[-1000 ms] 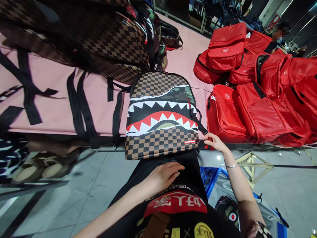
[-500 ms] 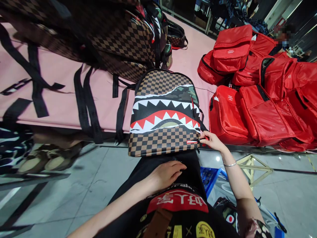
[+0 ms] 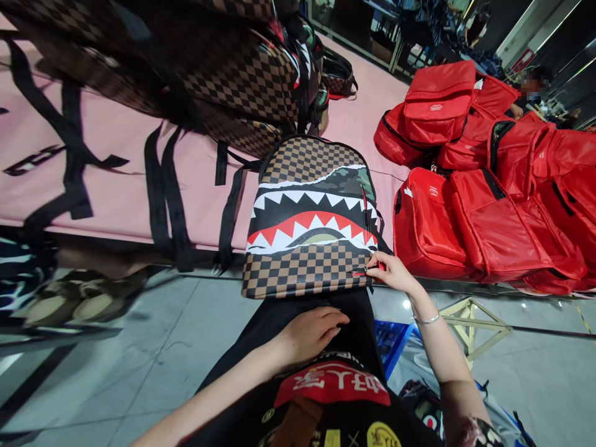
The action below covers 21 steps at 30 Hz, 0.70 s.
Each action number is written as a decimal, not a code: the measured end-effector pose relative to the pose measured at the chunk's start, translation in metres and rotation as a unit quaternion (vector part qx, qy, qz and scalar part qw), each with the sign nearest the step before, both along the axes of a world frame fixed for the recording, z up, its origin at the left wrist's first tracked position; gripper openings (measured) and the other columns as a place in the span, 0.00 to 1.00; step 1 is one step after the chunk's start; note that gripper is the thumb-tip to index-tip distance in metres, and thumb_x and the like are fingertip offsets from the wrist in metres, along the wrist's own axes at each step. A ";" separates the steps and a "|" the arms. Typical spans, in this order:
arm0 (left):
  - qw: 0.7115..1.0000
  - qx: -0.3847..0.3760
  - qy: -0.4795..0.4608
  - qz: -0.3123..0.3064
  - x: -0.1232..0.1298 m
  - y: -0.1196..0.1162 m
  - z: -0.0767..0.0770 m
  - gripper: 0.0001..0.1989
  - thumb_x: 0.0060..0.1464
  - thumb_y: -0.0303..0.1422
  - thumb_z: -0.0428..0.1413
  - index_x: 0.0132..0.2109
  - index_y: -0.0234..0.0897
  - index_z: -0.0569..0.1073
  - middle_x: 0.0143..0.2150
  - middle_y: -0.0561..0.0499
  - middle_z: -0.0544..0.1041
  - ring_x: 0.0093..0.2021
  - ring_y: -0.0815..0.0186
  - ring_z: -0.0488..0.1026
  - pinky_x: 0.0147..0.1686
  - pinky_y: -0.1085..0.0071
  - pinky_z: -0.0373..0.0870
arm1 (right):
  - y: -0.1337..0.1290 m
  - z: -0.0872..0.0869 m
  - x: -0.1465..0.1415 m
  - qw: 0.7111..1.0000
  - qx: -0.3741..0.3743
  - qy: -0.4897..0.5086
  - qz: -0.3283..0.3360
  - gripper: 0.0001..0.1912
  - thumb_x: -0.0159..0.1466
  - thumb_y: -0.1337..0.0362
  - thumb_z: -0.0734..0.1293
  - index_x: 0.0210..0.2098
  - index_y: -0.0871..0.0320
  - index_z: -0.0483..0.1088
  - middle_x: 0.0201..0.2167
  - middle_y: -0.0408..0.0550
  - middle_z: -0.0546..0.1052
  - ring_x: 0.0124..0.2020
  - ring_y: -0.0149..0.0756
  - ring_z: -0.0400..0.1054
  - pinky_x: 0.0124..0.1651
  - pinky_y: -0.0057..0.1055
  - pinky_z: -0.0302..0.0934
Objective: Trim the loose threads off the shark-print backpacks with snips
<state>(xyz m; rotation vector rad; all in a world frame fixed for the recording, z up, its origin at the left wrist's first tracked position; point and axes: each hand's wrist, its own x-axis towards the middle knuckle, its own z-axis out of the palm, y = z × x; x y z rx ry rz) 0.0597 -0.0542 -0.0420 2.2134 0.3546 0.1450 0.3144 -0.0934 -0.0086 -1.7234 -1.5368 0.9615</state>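
A brown-and-black checked backpack (image 3: pixel 307 273) with a shark-mouth print lies front up at the table's edge, its lower end toward me. At its lower right corner, my right hand (image 3: pixel 391 272) is closed in a pinch on small thread snips (image 3: pixel 357 271). Their dark tips lie over the checked panel, and a bit of red shows by the fingers. My left hand (image 3: pixel 310 332) rests on the black apron (image 3: pixel 265 338) below the bag, fingers stretched out and holding nothing visible.
More checked backpacks (image 3: pixel 242 81) are heaped at the upper left of the pink table (image 3: pixel 116 198), black straps (image 3: pixel 162 186) hanging toward its edge. Red bags (image 3: pixel 437 217) are piled to the right. Below stand a blue crate (image 3: pixel 393 341) and shoes (image 3: pixel 93 301). Another person (image 3: pixel 533 87) is far right.
My right hand has moved slightly left, and dark tips now show over the lower right corner of the backpack. The left hand stays on the apron. The view has shifted a little.
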 end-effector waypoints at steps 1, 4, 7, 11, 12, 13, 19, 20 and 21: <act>1.000 0.002 -0.002 0.001 -0.001 0.001 0.003 0.16 0.55 0.27 0.45 0.47 0.40 0.72 0.46 0.49 0.75 0.46 0.66 0.72 0.44 0.74 0.69 | -0.002 -0.001 -0.003 1.000 0.007 0.006 -0.015 0.09 0.58 0.58 0.65 0.32 0.58 0.66 0.30 0.42 0.71 0.29 0.30 0.62 0.33 0.26 0.57; 1.000 0.009 -0.025 0.004 -0.002 0.003 0.013 0.15 0.56 0.27 0.45 0.48 0.40 0.72 0.46 0.49 0.76 0.46 0.66 0.72 0.44 0.75 0.70 | -0.010 -0.001 -0.011 0.998 0.031 -0.033 -0.044 0.09 0.58 0.59 0.65 0.33 0.58 0.67 0.30 0.43 0.71 0.30 0.32 0.64 0.35 0.28 0.58; 0.997 0.029 -0.067 0.017 -0.002 0.006 0.021 0.15 0.57 0.28 0.45 0.47 0.40 0.71 0.44 0.49 0.76 0.44 0.66 0.73 0.44 0.75 0.70 | -0.015 -0.004 -0.015 0.995 0.061 -0.020 -0.074 0.08 0.59 0.58 0.65 0.32 0.57 0.68 0.30 0.44 0.71 0.32 0.34 0.65 0.38 0.31 0.59; 0.987 0.096 -0.106 0.071 -0.006 0.022 0.030 0.13 0.58 0.30 0.45 0.47 0.41 0.71 0.44 0.49 0.76 0.44 0.66 0.73 0.44 0.75 0.70 | -0.020 -0.034 -0.016 0.936 0.109 0.221 -0.250 0.14 0.56 0.51 0.66 0.34 0.54 0.66 0.27 0.43 0.70 0.30 0.34 0.67 0.36 0.32 0.63; 0.982 0.132 -0.107 0.087 -0.010 0.029 0.031 0.13 0.58 0.31 0.46 0.48 0.41 0.70 0.46 0.49 0.76 0.46 0.65 0.72 0.46 0.72 0.70 | -0.023 -0.046 -0.016 0.905 0.109 0.290 -0.291 0.16 0.54 0.49 0.67 0.35 0.53 0.66 0.27 0.43 0.70 0.29 0.34 0.67 0.35 0.32 0.64; 0.974 0.174 -0.101 0.104 -0.014 0.036 0.032 0.14 0.57 0.33 0.48 0.50 0.42 0.69 0.50 0.48 0.74 0.50 0.62 0.70 0.50 0.68 0.68 | -0.025 -0.058 -0.017 0.872 0.108 0.344 -0.330 0.18 0.52 0.48 0.69 0.35 0.53 0.67 0.28 0.43 0.71 0.31 0.35 0.69 0.37 0.33 0.66; 0.917 0.361 0.012 0.172 -0.036 0.072 0.010 0.34 0.45 0.23 0.50 0.61 0.43 0.60 0.64 0.48 0.58 0.63 0.54 0.55 0.60 0.48 0.50 | -0.042 -0.111 -0.033 0.751 0.097 0.474 -0.449 0.23 0.43 0.49 0.75 0.37 0.48 0.71 0.40 0.43 0.75 0.40 0.38 0.71 0.39 0.34 0.69; 0.913 0.370 0.015 0.174 -0.038 0.076 0.003 0.34 0.44 0.21 0.47 0.60 0.44 0.62 0.63 0.49 0.59 0.62 0.57 0.56 0.60 0.50 0.52 | -0.042 -0.112 -0.036 0.746 0.099 0.475 -0.457 0.22 0.42 0.50 0.75 0.35 0.48 0.72 0.38 0.43 0.75 0.38 0.37 0.71 0.38 0.33 0.69; 0.911 0.374 0.012 0.176 -0.039 0.078 -0.004 0.33 0.44 0.19 0.44 0.58 0.45 0.64 0.62 0.50 0.61 0.61 0.58 0.59 0.60 0.52 0.54 | -0.042 -0.110 -0.038 0.745 0.101 0.475 -0.457 0.21 0.42 0.50 0.76 0.34 0.48 0.72 0.37 0.42 0.75 0.37 0.36 0.71 0.38 0.33 0.69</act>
